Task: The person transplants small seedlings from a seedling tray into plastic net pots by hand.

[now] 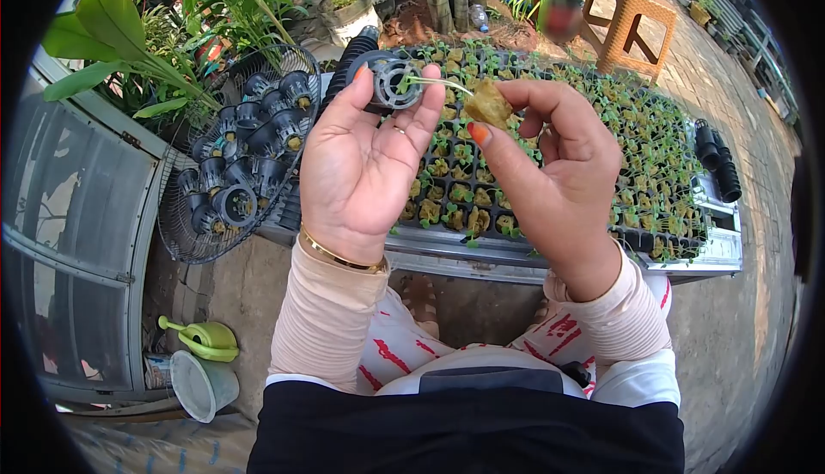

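Note:
My left hand (365, 160) is turned palm up, with a round slotted net cup (396, 84) held between its thumb and fingers. A brownish plug (489, 104) is pinched between the thumb and index finger of my right hand (563, 165). From the plug a thin pale seedling stem (443, 84) stretches left, and its small green leaves lie over the cup's opening. The plug is outside the cup, to its right. Beneath both hands lies a wide black tray of seedlings (640, 147) in similar plugs.
A wire basket (185, 246) of black net cups stands at the left. More black cups (718, 160) lie at the tray's right end. An orange stool (636, 10) is behind. A green watering can (209, 340) and a pale bucket (199, 386) stand on the floor.

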Available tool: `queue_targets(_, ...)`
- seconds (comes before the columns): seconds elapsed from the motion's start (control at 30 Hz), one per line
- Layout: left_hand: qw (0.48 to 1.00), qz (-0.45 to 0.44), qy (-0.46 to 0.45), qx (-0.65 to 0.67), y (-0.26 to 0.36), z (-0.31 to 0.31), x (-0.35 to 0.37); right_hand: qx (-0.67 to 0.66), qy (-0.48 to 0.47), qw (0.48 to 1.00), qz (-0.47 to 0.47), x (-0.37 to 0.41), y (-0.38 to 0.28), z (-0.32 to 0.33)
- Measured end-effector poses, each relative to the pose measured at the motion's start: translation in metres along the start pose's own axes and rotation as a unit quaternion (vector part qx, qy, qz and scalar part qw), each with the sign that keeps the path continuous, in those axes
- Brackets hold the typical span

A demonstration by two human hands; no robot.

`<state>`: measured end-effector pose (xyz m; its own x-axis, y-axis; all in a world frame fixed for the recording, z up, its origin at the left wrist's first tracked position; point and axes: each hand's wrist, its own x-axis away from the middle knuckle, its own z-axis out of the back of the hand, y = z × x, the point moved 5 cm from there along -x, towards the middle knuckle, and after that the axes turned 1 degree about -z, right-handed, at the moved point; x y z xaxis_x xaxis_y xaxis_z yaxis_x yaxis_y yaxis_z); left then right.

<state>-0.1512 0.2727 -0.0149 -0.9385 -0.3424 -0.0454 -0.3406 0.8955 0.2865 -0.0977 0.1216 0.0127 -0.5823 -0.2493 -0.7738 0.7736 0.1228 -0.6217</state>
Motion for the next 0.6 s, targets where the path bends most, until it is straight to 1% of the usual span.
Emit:
queue_targets(0.13, 1.000, 0.001, 0.000, 0.005, -0.002, -0.002, 0.004, 0.035, 0.006, 0.999, 0.026, 0.002, -0.001, -0.002)
queue_targets(0.2, 1.000, -0.003, -0.001, 0.004, -0.002, -0.002, 0.005, 0.057, 0.024, 0.993, 0.098, 0.002, -0.005, -0.001)
queue_targets(0.23, 1.000, -0.009, 0.000, 0.002, -0.002, -0.001, 0.006, 0.058, 0.024, 0.993, 0.097, 0.002, -0.005, -0.001)
queue_targets(0.3, 1.000, -0.014, 0.007, -0.001, -0.003, 0.000, 0.006, 0.096, 0.023, 0.986, 0.137, 0.004, -0.010, -0.002)
queue_targets(0.4, 1.000, -0.016, 0.012, -0.003, -0.002, 0.002, 0.007, 0.112, 0.014, 0.982, 0.154, 0.007, -0.012, -0.003)
queue_targets(0.53, 1.000, 0.012, 0.012, 0.009, -0.003, 0.003, 0.008, 0.103, 0.005, 0.983, 0.150, 0.009, -0.013, -0.005)
queue_targets(0.6, 1.000, 0.006, 0.016, 0.008, -0.004, 0.003, 0.008, 0.103, 0.004, 0.983, 0.149, 0.010, -0.013, -0.005)
